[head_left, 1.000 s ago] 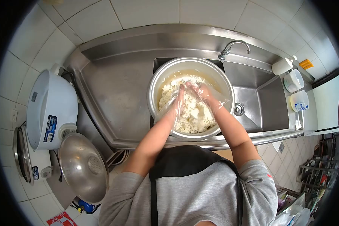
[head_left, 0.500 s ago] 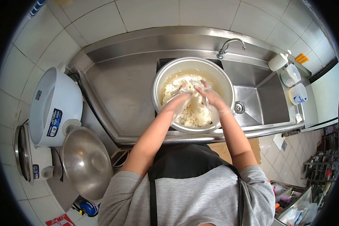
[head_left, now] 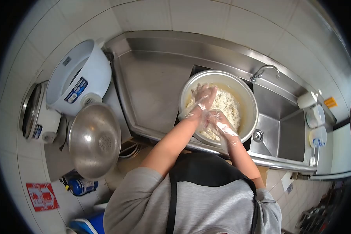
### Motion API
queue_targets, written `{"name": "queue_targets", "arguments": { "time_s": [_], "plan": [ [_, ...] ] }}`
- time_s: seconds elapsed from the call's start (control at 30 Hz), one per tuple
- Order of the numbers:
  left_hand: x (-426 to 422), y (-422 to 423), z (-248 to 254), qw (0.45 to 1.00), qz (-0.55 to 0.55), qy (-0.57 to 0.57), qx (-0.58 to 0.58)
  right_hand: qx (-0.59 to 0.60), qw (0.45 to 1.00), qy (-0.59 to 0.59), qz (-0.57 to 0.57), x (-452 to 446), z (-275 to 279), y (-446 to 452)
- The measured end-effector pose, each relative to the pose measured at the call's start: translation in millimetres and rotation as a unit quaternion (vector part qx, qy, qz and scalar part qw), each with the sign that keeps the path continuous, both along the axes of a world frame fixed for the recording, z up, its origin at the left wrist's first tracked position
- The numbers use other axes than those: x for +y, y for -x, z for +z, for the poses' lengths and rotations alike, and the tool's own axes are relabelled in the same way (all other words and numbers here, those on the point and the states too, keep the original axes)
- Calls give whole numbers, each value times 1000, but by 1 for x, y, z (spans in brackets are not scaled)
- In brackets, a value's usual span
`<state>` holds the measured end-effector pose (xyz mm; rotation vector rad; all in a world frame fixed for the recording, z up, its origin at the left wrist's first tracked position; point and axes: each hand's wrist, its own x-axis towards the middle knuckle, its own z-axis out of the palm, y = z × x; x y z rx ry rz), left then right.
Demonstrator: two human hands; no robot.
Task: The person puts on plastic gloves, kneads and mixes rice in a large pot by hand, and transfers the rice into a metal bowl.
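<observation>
Both hands wear clear, loose plastic gloves with white grains stuck on them. My left hand is over the left part of a large round metal pot, its fingers stretched out and apart. My right hand is closed at the left wrist, on the bunched cuff of the left plastic glove; its fingertips are partly hidden. Cooked white rice lies in the pot in cloudy, yellowish liquid.
The pot sits over a sink basin, with a second basin and a faucet at the right. Containers line the right edge. A steel colander and white rice cookers stand left. A fire extinguisher is below.
My hands have left the middle of the rice, where they were side by side. My right hand has come to my left wrist. The camera view has turned and shifted.
</observation>
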<state>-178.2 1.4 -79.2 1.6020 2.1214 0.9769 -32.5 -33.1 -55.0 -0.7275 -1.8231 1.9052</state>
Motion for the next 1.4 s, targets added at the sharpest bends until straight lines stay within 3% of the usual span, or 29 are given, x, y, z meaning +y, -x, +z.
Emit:
{"name": "queue_targets", "arguments": {
  "time_s": [0.07,0.1,0.17,0.2,0.23,0.3,0.33,0.43,0.47,0.57,0.63,0.67,0.77,0.9,1.0,1.07,1.1,1.13,1.23,1.27,1.3,1.37,1.4],
  "plan": [
    [-6,3,-4,991,-14,35,125,-89,992,-46,82,13,1,-12],
    [-4,1,-11,998,-11,-54,20,-122,987,-51,91,16,-1,-16],
    [5,-3,-23,955,-10,-234,-182,-186,975,-65,102,21,-11,-24],
    [6,-6,-28,915,-13,-193,-353,-163,932,-317,72,26,-13,-29],
    [5,-10,-29,843,13,-160,-513,-168,967,-189,39,25,-5,-29],
    [3,-17,-16,645,2,-176,-743,-169,982,71,-33,24,22,-24],
    [5,-18,-24,615,-17,-195,-764,-150,977,148,44,41,4,-26],
    [-3,-24,-2,619,-36,-230,-750,-166,978,21,127,36,-11,-8],
    [-7,-23,16,613,-14,-240,-753,-55,989,95,103,30,-24,-3],
    [-7,-1,15,828,-39,-271,-489,-21,984,79,157,27,-30,-2],
    [-4,12,-11,875,-87,-237,-414,-105,976,15,189,27,-22,-2],
    [-10,8,4,860,-48,-190,-471,-145,969,-22,197,31,-19,-2],
    [-30,-3,19,803,-52,-122,-582,-226,916,-301,139,49,-15,-11],
    [-37,6,9,774,-114,-93,-616,-272,924,-267,17,100,-7,-25],
    [-36,-5,13,748,-188,-75,-632,-159,950,-262,-60,108,6,-22],
    [-34,-17,22,717,-215,-73,-659,-95,987,-128,13,115,-4,-17],
    [-35,-19,23,727,-214,-58,-650,-59,995,-60,50,117,-10,-14],
    [-35,-19,25,738,-213,-46,-638,-168,975,-138,51,116,6,-14],
    [-46,-8,24,770,-174,-66,-610,-178,918,-351,-53,140,-42,-14],
    [-55,-1,26,781,-150,-84,-600,-107,980,-165,-37,137,-37,-17],
    [-63,4,28,769,-148,-107,-613,-84,996,-33,-15,134,-32,-17],
    [-71,0,37,739,-143,-154,-640,-54,970,234,30,118,-6,-21],
    [-67,-3,29,699,-178,-168,-672,-47,974,215,51,112,-13,-18]
  ]
}}
